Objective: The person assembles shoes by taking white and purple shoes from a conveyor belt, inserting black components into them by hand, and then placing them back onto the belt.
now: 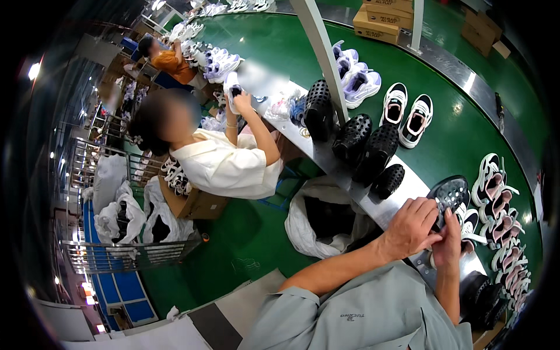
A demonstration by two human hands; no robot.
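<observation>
Both of my hands are at a glossy black toe-shaped shell full of holes (452, 191), which looks like a plastic shoe insert. My left hand (410, 228) has its fingers bent against the shell's near left side. From below, my right hand (448, 242) grips its lower edge, the fingers partly hidden. Along the metal ledge (344, 169) to the left stand several similar black perforated pieces (373, 151). Just beyond my right hand are white-and-black sneakers (468, 219), partly covered by the shell and hand.
Sneakers with pink linings (506, 227) line the green conveyor belt (443, 151) at right. A white sack of dark contents (297, 216) stands below the ledge. To the left, a co-worker in white (227, 157) handles a shoe. A metal post (324, 52) rises beside the ledge.
</observation>
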